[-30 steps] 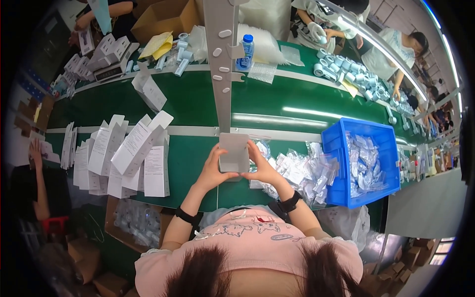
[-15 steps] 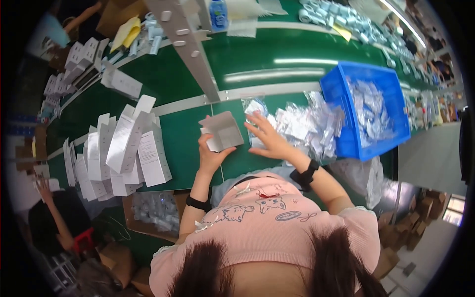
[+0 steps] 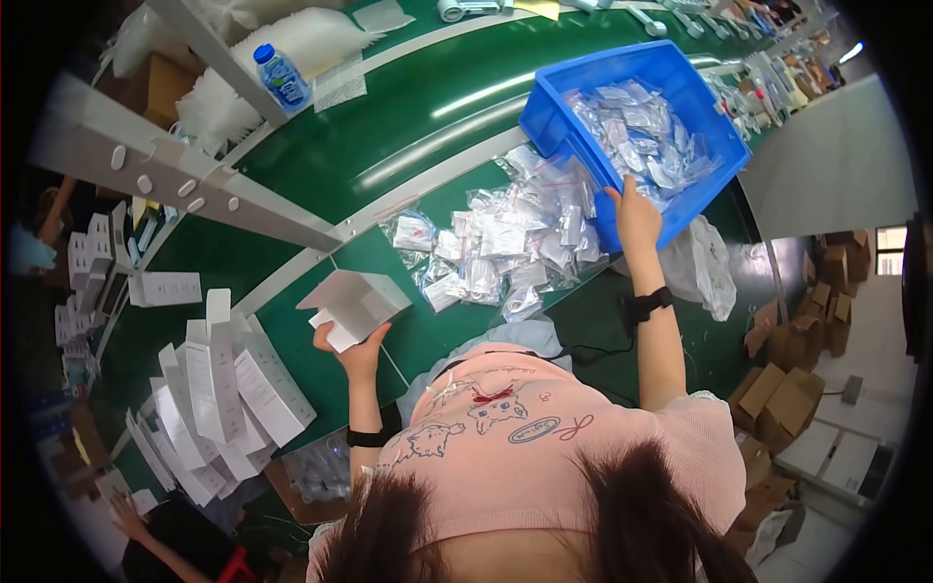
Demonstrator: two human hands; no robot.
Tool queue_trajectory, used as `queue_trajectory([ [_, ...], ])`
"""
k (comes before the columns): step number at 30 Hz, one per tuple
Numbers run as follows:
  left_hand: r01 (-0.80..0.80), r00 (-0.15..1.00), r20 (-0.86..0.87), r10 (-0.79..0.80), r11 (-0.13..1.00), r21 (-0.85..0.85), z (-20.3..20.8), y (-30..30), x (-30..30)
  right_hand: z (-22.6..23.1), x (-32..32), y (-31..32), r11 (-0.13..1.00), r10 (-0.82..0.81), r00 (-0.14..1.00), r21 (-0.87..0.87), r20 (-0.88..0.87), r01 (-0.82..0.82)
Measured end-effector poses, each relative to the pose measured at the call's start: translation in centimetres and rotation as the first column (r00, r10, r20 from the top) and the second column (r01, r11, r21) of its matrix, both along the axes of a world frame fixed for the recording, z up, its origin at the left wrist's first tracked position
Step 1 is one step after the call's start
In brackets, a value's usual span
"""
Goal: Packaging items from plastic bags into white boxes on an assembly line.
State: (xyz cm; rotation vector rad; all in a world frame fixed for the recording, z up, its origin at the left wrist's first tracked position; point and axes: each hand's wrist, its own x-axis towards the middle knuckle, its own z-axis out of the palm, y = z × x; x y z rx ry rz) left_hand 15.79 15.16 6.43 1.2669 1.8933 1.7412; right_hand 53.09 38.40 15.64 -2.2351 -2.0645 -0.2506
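My left hand [image 3: 358, 358] holds a small open white box [image 3: 367, 303], its thumb and fingers closed on the lower sides and its flaps standing up. My right hand [image 3: 637, 222] is at the near wall of a blue plastic bin [image 3: 595, 206], fingers closed over the rim. Many small clear bags with white and silvery contents [image 3: 646, 121] fill the bin's bottom. Beside the bin, a loose pile of similar clear bags [image 3: 501, 233] lies on the green table, between the box and the bin.
Several white folded boxes [image 3: 219, 389] stand in a leaning row on the left. A metal post [image 3: 194, 180] rises beyond them. A blue-capped bottle [image 3: 280, 76] stands at the back. Under the table's right edge hangs a white plastic bag [image 3: 702, 262]; brown cartons [image 3: 777, 398] are stacked at right.
My right hand has moved right, from beside the box and the bag pile to the blue bin's rim. My left hand still holds the box. The whole view has turned toward the right.
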Motion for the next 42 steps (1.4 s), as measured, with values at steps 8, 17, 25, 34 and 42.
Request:
queue_trajectory([
  [8, -0.017, 1.000, 0.000, 0.017, 1.000, 0.009, -0.2, 0.0, 0.0, -0.8, 0.8, 0.6, 0.999, -0.050, 0.999, -0.006, -0.010, 0.050],
  [17, -0.033, 0.999, -0.037, 0.032, 0.999, -0.030, -0.6, -0.3, 0.0, 0.2, 0.2, 1.4, 0.983, -0.149, 0.989, -0.111, 0.008, 0.149],
  [25, -0.002, 1.000, -0.013, 0.003, 0.999, 0.032, -0.1, 0.4, 0.2, -2.7, -0.3, -6.8, 0.716, 0.686, 0.703, 0.351, -0.189, -0.604],
  [34, 0.020, 0.999, -0.051, -0.017, 0.998, 0.054, 0.7, 1.5, -0.1, -12.0, -4.5, -8.1, 0.677, 0.709, 0.669, -0.050, -0.222, -0.734],
  [42, -0.101, 0.987, -0.124, 0.100, 0.995, -0.001, 0.1, 0.4, -0.1, 0.9, -4.8, -3.1, 0.584, 0.764, 0.480, 0.143, -0.431, -0.799],
])
